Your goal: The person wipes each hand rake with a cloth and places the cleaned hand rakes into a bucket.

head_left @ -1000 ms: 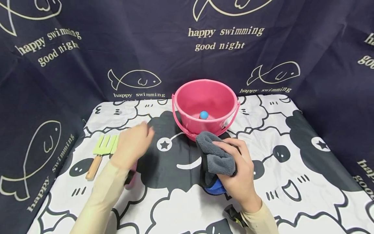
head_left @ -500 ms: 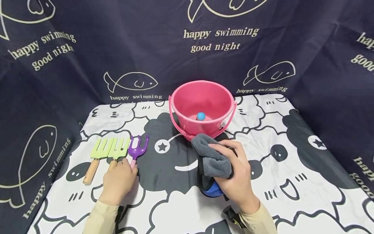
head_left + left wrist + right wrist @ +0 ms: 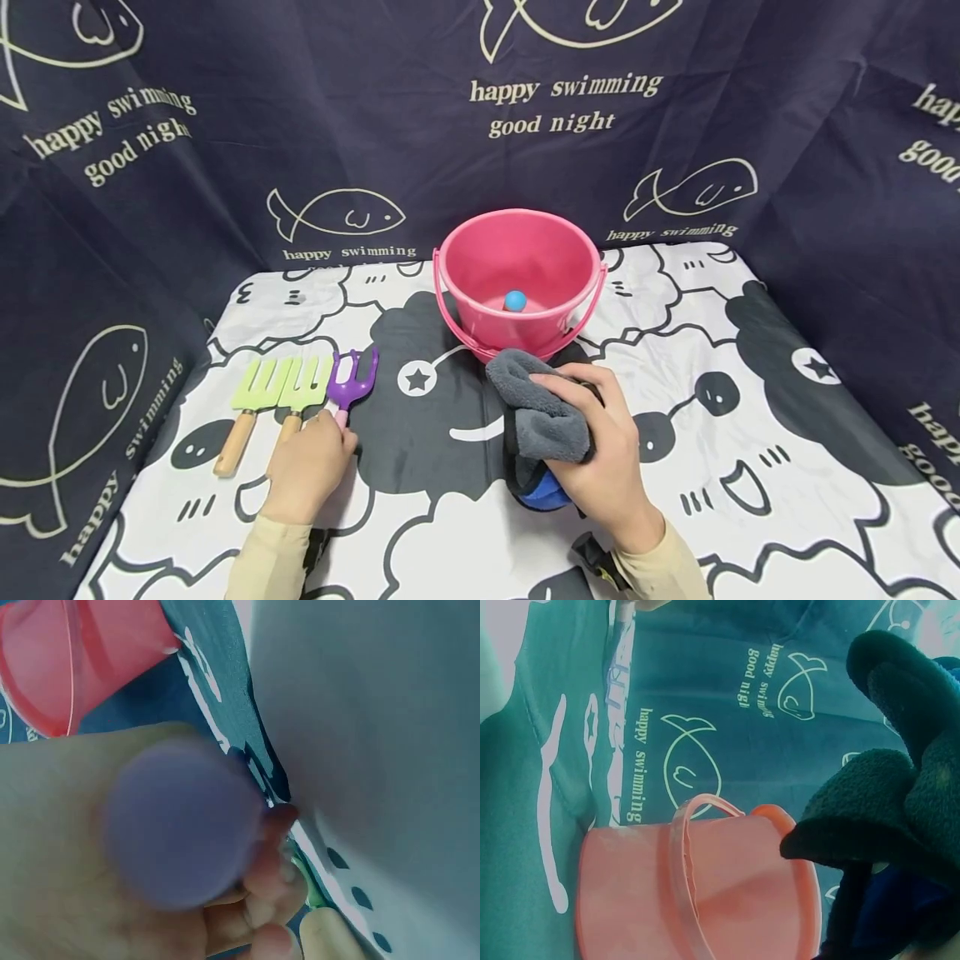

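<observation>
My left hand is at the left of the cloth, its fingers curled round the pink handle of a purple hand fork. In the left wrist view the handle's blurred round end fills the foreground. Beside the fork lie two light green slotted tools with wooden handles: a left one and a right one, whose handle my left hand partly hides. My right hand grips a folded towel, dark grey on top with blue showing underneath, in front of the bucket.
A pink bucket with its handle hanging down in front stands at the back centre. Inside it is a small blue ball on something orange-red. A dark fabric wall encloses the back and sides of the sheep-print cloth.
My left hand has come down and back toward me from above the tools, and now holds the hand fork's handle. My right hand stays nearly in place with the towel.
</observation>
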`<state>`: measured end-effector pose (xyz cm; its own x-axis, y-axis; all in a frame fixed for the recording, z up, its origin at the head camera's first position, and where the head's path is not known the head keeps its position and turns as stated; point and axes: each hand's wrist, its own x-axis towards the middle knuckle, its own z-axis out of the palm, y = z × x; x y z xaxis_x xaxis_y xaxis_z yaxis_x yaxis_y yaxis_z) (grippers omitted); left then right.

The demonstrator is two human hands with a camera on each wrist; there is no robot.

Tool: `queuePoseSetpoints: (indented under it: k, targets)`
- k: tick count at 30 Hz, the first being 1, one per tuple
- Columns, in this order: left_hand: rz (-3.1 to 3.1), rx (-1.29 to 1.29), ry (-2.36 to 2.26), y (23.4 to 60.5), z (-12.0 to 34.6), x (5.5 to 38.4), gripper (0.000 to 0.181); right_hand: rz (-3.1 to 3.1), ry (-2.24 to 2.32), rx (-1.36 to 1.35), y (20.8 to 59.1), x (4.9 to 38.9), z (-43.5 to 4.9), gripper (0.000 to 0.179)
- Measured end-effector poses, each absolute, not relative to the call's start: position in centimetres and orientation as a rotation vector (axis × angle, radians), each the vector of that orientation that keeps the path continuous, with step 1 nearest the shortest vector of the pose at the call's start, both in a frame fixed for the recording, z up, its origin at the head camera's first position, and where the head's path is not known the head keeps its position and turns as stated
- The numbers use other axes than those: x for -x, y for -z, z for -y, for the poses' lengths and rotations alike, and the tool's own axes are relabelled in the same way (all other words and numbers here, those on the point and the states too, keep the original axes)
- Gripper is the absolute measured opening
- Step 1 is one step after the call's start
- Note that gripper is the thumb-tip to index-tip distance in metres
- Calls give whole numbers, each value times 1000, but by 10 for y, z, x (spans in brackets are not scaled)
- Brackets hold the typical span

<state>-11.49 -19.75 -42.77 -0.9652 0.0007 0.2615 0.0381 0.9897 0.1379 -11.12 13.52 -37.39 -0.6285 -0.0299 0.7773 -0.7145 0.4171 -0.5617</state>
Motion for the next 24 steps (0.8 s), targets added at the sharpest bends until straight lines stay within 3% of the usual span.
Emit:
queuePoseSetpoints:
  k: [24]
  targets:
    - [3074,-268,419,411,195,117,39,1984,-1255,-630,376,111,-134,52]
